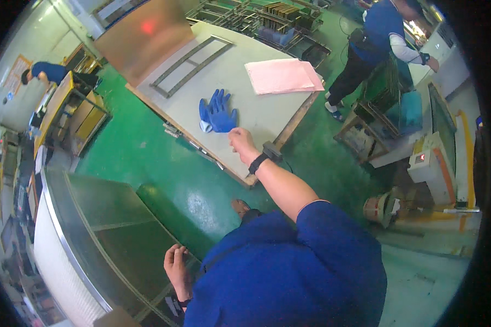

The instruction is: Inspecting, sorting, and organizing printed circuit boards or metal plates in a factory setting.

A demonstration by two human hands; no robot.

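Note:
A pair of blue-coated work gloves [222,114] lies on the pale top of a work table [256,117], cuffs toward me. My right hand [243,144] is stretched out over the table, right beside the cuff of the nearer glove. Its fingers are curled in; whether they pinch the cuff or anything else is hidden. A dark band with a small box is strapped on that wrist. Low at my left side hangs my left hand [176,267], loosely bent with nothing in it, near a large mesh-panelled frame [114,223].
On the table lie pink sheets [283,76] and a metal frame [192,65]; a brown board [144,41] stands at its far left. Metal racks [289,22] are behind. One person [379,38] stands at right, another [49,72] bends at far left. A bucket [379,210] sits right.

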